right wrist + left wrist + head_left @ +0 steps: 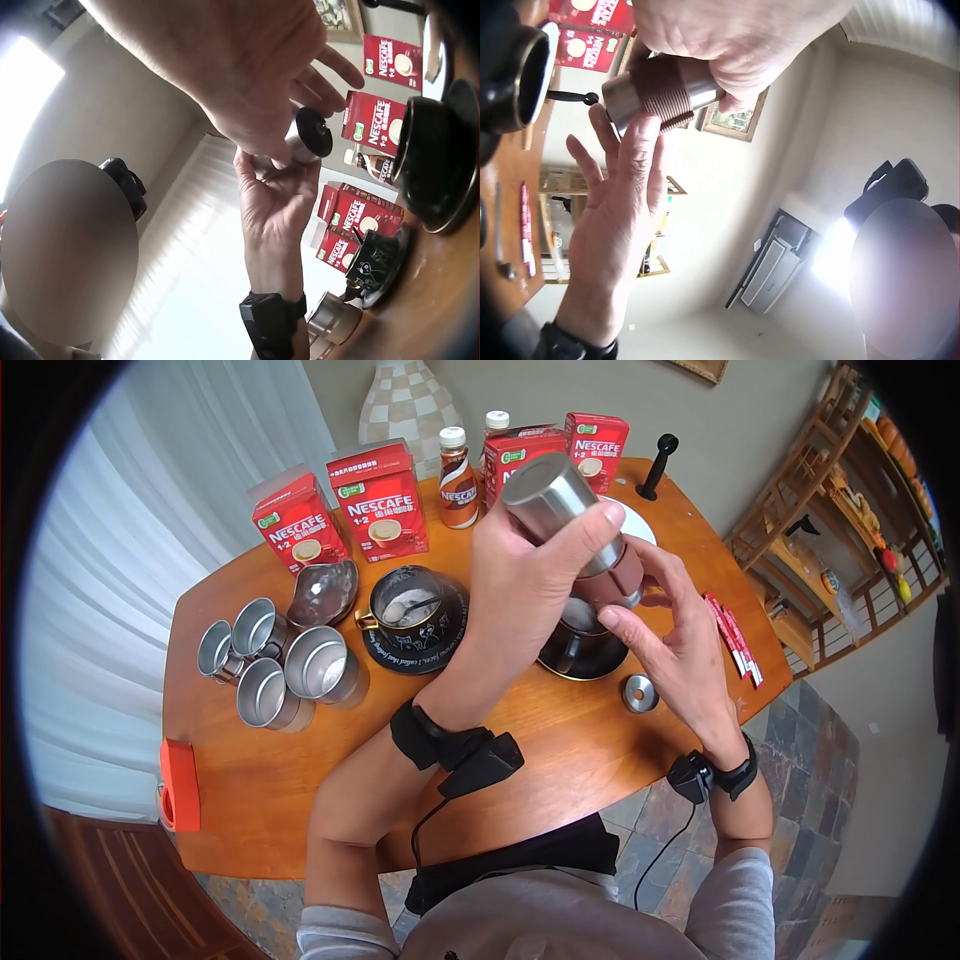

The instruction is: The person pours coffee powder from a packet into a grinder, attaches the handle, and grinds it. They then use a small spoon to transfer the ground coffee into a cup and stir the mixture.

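Observation:
My left hand (530, 570) grips the steel upper end of a tilted hand coffee grinder (550, 490), a metal cylinder with a brown ribbed sleeve. From the other side, my right hand (685, 635) holds the grinder's lower end between thumb and fingers. In the right wrist view that end has a black face (315, 131) with a small central stub. Beneath the grinder, a black cup (583, 618) stands on a black saucer (612, 663), partly covered by the hands. A small steel ring (640, 693) lies near the right wrist.
Several steel cups (320, 665) stand at left, near a glossy dark bowl (325, 592). A patterned black cup (385, 610) contains a spoon. Red Nescafe boxes (378, 510) and a bottle (457, 485) line the back. A black handle (657, 467) and red sachets (733, 640) are at right.

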`<act>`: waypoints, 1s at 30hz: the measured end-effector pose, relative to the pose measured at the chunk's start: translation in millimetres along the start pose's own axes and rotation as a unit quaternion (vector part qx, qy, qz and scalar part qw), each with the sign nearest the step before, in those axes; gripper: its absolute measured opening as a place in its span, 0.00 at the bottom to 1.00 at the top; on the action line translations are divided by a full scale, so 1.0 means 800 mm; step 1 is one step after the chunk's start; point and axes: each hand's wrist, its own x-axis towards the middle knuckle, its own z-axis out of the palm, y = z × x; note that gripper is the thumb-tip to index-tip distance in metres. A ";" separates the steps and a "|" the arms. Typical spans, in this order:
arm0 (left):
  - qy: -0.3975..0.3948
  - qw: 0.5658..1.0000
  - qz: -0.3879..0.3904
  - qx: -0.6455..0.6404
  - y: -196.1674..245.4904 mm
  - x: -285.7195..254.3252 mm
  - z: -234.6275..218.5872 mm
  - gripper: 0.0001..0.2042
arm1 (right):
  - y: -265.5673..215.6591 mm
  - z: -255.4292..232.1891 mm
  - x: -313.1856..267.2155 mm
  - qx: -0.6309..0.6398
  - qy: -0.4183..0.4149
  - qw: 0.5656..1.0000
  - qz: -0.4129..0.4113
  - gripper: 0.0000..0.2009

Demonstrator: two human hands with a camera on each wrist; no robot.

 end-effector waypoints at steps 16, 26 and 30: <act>0.068 0.987 -0.077 -0.123 -0.004 0.003 -0.006 0.22 | -0.005 0.016 0.013 0.021 0.029 0.999 -0.038 0.36; 0.109 0.941 -0.206 -0.244 -0.024 0.011 -0.019 0.22 | -0.015 0.026 0.022 -0.033 0.074 0.991 -0.111 0.35; 0.093 0.925 -0.246 -0.276 -0.026 0.013 -0.019 0.25 | -0.016 0.027 0.025 -0.065 0.090 0.984 -0.138 0.35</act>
